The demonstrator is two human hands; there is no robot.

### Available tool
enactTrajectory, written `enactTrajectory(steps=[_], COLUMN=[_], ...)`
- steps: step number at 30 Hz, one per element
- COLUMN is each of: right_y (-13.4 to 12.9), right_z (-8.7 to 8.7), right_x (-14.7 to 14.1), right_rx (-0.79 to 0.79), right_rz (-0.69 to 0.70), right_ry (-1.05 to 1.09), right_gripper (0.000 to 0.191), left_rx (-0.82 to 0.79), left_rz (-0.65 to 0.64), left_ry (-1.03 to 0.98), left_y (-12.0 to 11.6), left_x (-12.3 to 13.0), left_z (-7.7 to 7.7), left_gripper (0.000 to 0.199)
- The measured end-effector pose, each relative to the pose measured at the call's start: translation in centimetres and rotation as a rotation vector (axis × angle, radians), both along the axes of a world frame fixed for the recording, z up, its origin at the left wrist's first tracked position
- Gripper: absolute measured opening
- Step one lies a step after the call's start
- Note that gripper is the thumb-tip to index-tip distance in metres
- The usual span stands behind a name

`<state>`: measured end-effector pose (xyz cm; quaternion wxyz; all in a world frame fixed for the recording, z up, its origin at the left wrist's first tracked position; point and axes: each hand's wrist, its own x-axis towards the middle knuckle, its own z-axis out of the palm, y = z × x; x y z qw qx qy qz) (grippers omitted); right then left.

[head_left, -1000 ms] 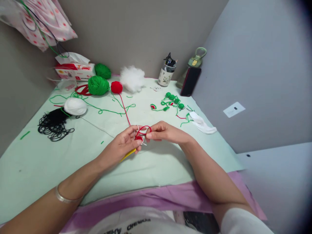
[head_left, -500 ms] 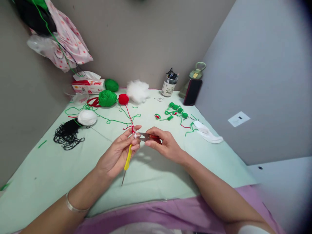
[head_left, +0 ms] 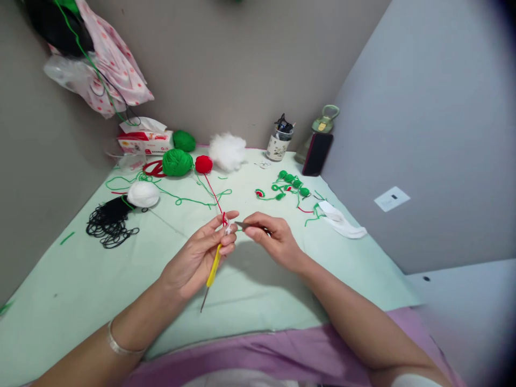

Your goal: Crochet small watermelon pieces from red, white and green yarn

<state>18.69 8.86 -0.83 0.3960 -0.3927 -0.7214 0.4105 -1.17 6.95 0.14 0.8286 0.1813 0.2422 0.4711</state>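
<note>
My left hand (head_left: 205, 244) pinches a small red and white crochet piece (head_left: 226, 222) between its fingertips. In the same hand, a crochet hook with a yellow handle (head_left: 214, 266) hangs downward, its metal end pointing at the table. Red yarn runs from the piece back to a small red yarn ball (head_left: 203, 164). My right hand (head_left: 271, 236) is closed round thread snips (head_left: 243, 225). Their dark blades point left and end close to the fingertips of my left hand. The fingers hide most of the snips' body.
Green yarn balls (head_left: 177, 162), a white yarn ball (head_left: 143, 194), black yarn (head_left: 110, 221) and white stuffing (head_left: 227, 151) lie beyond my hands. Small green crochet pieces (head_left: 297, 184) lie to the right. A pen cup (head_left: 279, 144), a phone (head_left: 317, 155) and a bottle (head_left: 323, 122) stand behind.
The snips have turned: their two blades showed spread at the piece, and now look narrow and slightly apart from it. My left hand has shifted a little right; a short red yarn end no longer shows.
</note>
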Motion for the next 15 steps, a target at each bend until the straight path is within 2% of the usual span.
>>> enactTrajectory(steps=[6, 8, 11, 15], right_y=[1.6, 1.5, 0.9, 0.5], right_z=[0.5, 0.8, 1.3, 1.6], right_x=[2.2, 2.1, 0.7, -1.2], right_rx=[-0.012, -0.054, -0.141, -0.237], right_rz=[-0.269, -0.257, -0.161, -0.103], right_ry=[0.116, 0.14, 0.143, 0.157], right_gripper=[0.037, 0.037, 0.035, 0.025], left_rx=[-0.01, 0.037, 0.143, 0.178], left_rz=[0.105, 0.122, 0.122, 0.024], left_ry=[0.026, 0.108, 0.26, 0.289], left_y=[0.1, 0.0, -0.3, -0.1], left_x=[-0.6, -0.4, 0.1, 0.4], left_z=[0.7, 0.7, 0.4, -0.1], left_gripper=[0.032, 0.03, 0.034, 0.038])
